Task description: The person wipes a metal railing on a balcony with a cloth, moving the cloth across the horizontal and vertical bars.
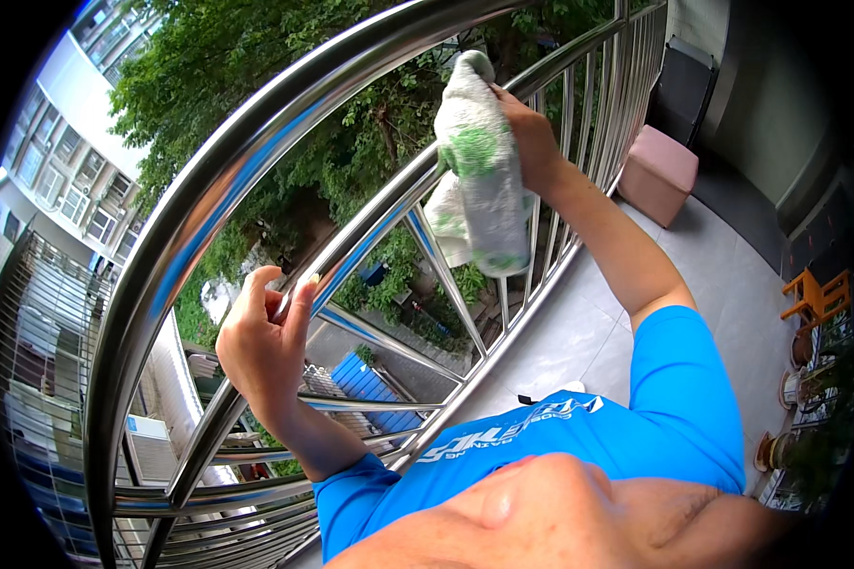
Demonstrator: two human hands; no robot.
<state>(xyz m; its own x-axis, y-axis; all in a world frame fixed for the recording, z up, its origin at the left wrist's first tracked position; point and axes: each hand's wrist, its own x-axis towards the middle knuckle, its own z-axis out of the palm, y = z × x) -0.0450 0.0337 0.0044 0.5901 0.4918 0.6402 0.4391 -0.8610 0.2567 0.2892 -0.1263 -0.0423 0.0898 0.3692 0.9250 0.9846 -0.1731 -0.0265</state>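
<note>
My right hand is closed around a folded white terry cloth with green patches, at the lower polished-metal rail of a balcony railing. The cloth drapes over that rail, and one end hangs down on its near side. Most of my right fingertips are hidden behind the cloth. Farther left, my left hand is curled around the same metal rail, thumb on the near side and fingers bent over the far side. Above both hands arches the thicker top rail.
Slanting metal bars fill the railing below. Outside it are trees, a blue roof and buildings. On the tiled floor stand a pink cube stool, a small wooden chair and potted plants.
</note>
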